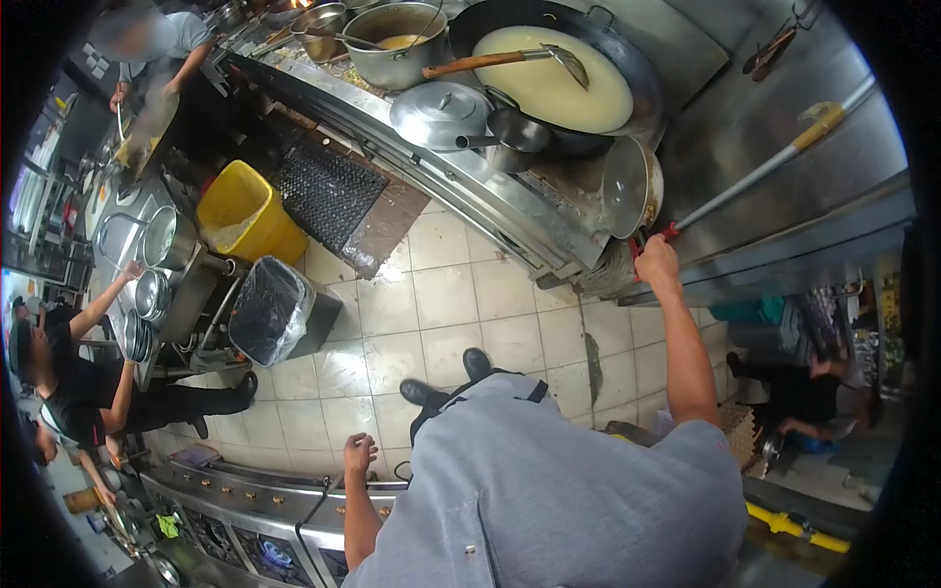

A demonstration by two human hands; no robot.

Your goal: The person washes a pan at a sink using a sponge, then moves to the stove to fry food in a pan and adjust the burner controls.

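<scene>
My right hand (657,263) is closed at the right end of the stove, with red material showing around its fingers. Whether that red part belongs to the pan or to the pole cannot be told. A pan (629,186) lies just beyond the hand, its dark handle pointing towards it. From beside the knuckles a grey pole (740,189) with a yellow-brown band slants up to the right. My left hand (360,453) hangs low over the floor, fingers loosely apart and holding nothing.
On the stove are a wok (549,78) of pale liquid with a wooden-handled strainer (500,61), a lidded pot (441,113) and a large pot (392,44). Yellow (250,211) and black (284,314) bins stand left. Burners (274,554) are behind, one lit. Several people work nearby.
</scene>
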